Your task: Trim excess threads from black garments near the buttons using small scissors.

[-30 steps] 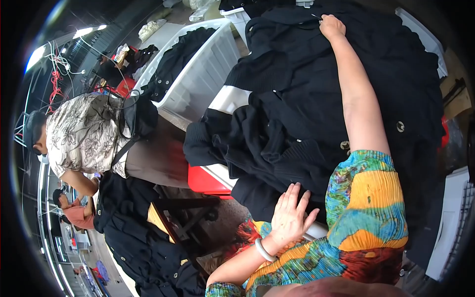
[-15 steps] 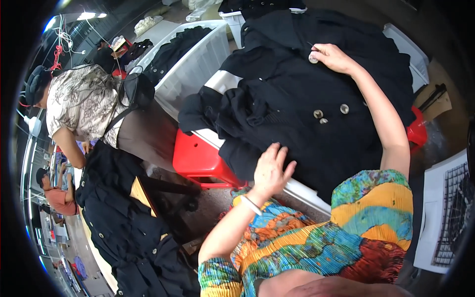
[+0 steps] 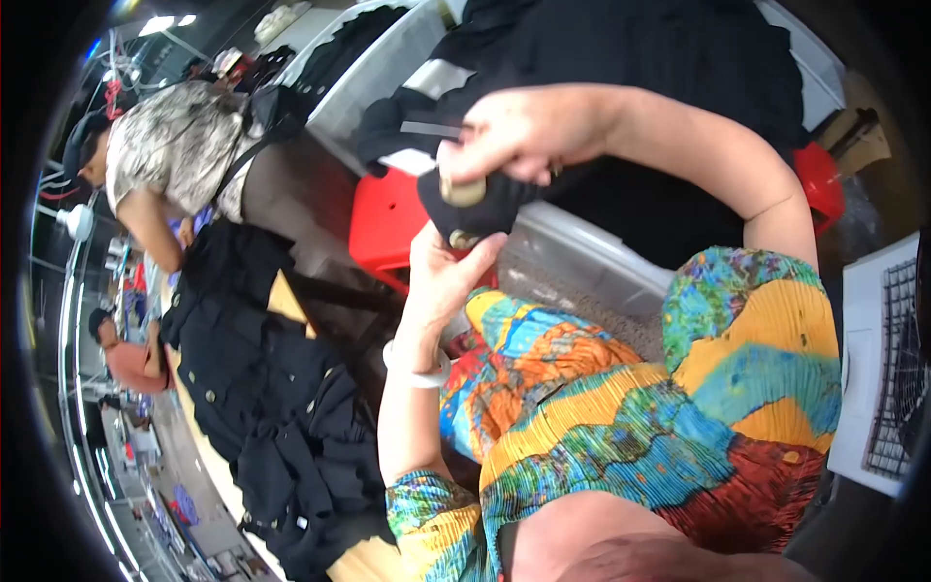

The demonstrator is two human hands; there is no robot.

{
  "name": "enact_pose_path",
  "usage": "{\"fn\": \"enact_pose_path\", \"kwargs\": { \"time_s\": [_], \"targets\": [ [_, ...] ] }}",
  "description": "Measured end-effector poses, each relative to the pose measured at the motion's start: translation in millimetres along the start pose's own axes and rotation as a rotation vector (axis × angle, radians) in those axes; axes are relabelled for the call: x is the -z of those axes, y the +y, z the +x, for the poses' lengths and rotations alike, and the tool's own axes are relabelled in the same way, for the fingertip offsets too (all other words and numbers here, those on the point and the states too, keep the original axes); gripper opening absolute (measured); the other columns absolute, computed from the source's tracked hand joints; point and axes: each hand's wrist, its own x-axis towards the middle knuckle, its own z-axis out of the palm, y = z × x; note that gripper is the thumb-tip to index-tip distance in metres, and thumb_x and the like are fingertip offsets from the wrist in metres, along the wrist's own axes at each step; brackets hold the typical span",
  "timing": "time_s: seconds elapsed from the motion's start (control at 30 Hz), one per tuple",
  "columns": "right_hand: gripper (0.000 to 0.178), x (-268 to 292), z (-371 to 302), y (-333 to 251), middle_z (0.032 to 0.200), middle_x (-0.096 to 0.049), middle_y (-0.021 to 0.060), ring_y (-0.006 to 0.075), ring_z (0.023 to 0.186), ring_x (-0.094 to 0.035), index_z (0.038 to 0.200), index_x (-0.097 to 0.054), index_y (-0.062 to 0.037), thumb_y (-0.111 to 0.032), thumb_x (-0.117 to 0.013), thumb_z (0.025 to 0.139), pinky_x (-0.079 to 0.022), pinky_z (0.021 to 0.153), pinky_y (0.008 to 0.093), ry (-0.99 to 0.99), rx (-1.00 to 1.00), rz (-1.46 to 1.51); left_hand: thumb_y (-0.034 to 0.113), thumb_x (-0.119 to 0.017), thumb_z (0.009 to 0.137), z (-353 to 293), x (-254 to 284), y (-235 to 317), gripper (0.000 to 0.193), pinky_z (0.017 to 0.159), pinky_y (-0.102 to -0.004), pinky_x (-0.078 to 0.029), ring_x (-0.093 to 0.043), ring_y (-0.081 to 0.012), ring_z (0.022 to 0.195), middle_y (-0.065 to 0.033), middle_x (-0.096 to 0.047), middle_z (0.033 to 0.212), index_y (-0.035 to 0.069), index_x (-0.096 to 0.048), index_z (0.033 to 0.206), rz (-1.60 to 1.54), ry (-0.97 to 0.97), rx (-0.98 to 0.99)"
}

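Observation:
A black garment (image 3: pixel 630 213) with large pale buttons lies heaped over a white plastic bin, part of it raised between my hands. My left hand (image 3: pixel 441 276) pinches that raised part from below, its thumb beside a button (image 3: pixel 464 238). Just above, my right hand (image 3: pixel 529 131) is closed, with a thin flat grey blade-like piece (image 3: pixel 432 128) sticking out to the left; the rest of it is hidden in the fingers. Under the right thumb sits another pale button (image 3: pixel 463 191). Motion blurs the right fingertips.
A red stool (image 3: pixel 381 223) stands left of the bin (image 3: pixel 592 247). Another bin (image 3: pixel 373 82) of dark garments is farther back. On the left, a person (image 3: pixel 179 145) bends over a table piled with black coats (image 3: pixel 262 369). A white fan-like appliance (image 3: pixel 878 359) stands at right.
My right hand has come left and nearer, over the left hand. The left hand has gone from lying spread on the garment to gripping a lifted part of it.

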Motion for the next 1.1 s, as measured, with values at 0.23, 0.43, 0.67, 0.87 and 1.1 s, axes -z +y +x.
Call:
{"fn": "enact_pose_path", "kwargs": {
  "time_s": [0.23,0.43,0.67,0.87,1.1],
  "targets": [
    [0.023,-4.1,38.7,45.0,0.065,-0.053,-0.0068,-0.0015,0.051,-0.044,0.079,-0.060,-0.0046,-0.027,-0.058,0.080,-0.033,0.045,0.0140,-0.030,-0.173,0.083,0.009,-0.057,0.077,-77.2,10.8,-5.8,0.037,0.083,-0.0276,-0.041,-0.055,-0.0159,0.093,-0.0102,-0.057,0.103,-0.005,-0.048,0.110,-0.643,0.042,0.162],
    [0.033,-13.4,29.1,63.3,0.074,-0.054,-0.0009,0.0012,0.061,-0.044,0.096,-0.058,0.0011,-0.027,-0.058,0.079,-0.034,0.050,0.0157,-0.192,-0.201,-0.163,0.008,-0.052,0.078,-95.9,-3.9,-29.2,0.035,0.082,-0.0269,-0.042,-0.055,-0.0146,0.092,-0.0087,-0.056,0.104,-0.003,-0.047,0.111,-0.740,0.062,0.313],
    [0.049,6.6,1.0,87.5,0.067,-0.050,-0.0009,0.0075,0.056,-0.044,0.105,-0.051,0.0041,-0.023,-0.068,0.068,-0.037,0.051,0.0221,-0.267,-0.131,-0.305,0.012,-0.049,0.081,-87.1,-3.3,-40.2,0.031,0.086,-0.0327,-0.042,-0.054,-0.0209,0.095,-0.0130,-0.055,0.104,-0.004,-0.046,0.107,-0.942,0.218,0.319],
    [0.023,28.3,-24.5,97.5,0.072,-0.057,0.0146,0.0278,0.072,-0.056,0.079,-0.056,-0.0016,-0.017,-0.063,0.063,-0.043,0.064,0.0355,0.019,-0.037,-1.074,0.010,-0.052,0.079,-98.7,8.3,-40.9,0.029,0.084,-0.0288,-0.043,-0.057,-0.0172,0.090,-0.0103,-0.057,0.100,-0.003,-0.048,0.105,-0.859,0.297,0.333],
    [0.025,108.5,-95.7,123.2,0.094,-0.059,0.0105,0.0283,0.089,-0.055,0.096,-0.054,-0.0084,-0.007,-0.051,0.071,-0.045,0.076,0.0342,0.705,-0.079,-1.459,0.010,-0.057,0.079,-138.4,24.4,-33.2,0.024,0.058,-0.0164,-0.036,-0.044,-0.0014,0.066,0.0054,-0.054,0.076,-0.001,-0.059,0.100,-0.159,-0.011,0.451]
  ]
}}
